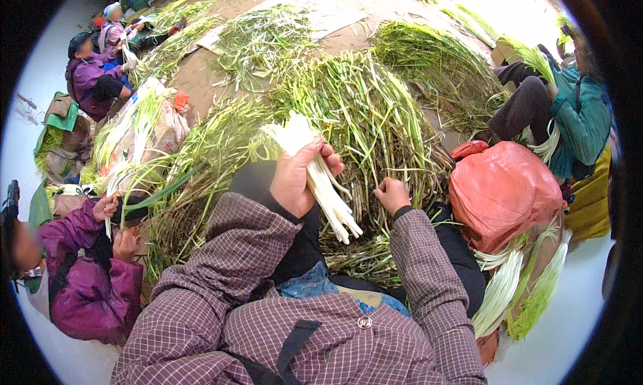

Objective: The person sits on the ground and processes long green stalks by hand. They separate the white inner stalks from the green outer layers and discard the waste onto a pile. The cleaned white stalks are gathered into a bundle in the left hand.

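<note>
My left hand holds a bunch of long pale leafy stalks, whose white ends point down to the right. The thumb lies across the bunch. To its right, my right hand is at the near side of a large heap of green and yellowed leafy stalks, its fingers bent together; whether it pinches a stalk there cannot be told. The lower part of the heap is brown and rooty. More loose stalks and leaves lie between my legs.
A red plastic sack stands at my right, with bundles of pale stalks below it. A co-worker in purple sits close at left; one in green sits at right. Further heaps and several workers lie beyond.
</note>
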Tool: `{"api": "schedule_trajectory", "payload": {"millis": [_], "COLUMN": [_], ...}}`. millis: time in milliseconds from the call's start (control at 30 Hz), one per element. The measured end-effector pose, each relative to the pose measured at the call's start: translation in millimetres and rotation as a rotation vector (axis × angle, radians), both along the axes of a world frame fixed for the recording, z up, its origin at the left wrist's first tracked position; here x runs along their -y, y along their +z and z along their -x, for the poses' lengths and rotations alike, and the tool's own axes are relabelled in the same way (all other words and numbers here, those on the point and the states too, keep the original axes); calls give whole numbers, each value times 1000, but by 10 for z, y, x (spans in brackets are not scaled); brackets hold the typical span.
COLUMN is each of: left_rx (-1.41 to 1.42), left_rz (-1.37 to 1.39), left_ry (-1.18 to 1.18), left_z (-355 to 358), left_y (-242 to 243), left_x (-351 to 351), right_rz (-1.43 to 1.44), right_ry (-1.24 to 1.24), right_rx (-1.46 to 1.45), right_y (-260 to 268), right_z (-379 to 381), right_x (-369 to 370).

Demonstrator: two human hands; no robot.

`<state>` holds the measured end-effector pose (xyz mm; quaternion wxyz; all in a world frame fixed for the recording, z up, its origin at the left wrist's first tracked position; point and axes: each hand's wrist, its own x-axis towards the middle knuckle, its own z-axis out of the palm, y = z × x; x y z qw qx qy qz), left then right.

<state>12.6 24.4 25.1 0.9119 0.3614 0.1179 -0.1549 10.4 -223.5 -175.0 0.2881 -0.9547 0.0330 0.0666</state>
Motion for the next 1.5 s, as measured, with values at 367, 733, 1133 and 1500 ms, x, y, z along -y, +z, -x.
{"api": "schedule_trajectory", "payload": {"millis": [367, 733, 1133, 1500], "left_rx": [55, 113, 69, 60], "left_rz": [107, -17, -121, -113], "left_ry": [-66, -35, -37, -39], "left_z": [-24, 109, 258, 286], "left_y": [-14, -99, -394, -366], "left_x": [41, 169, 324, 325], "right_rz": [-1076, -1101, -972, -851], "right_ry": [33, 95, 103, 95], "right_rx": [-320, -275, -130, -49], "right_y": [1341, 1423, 1433, 1387], "right_z": [317, 596, 849, 822], "right_x": [-47, -100, -395, -392]}}
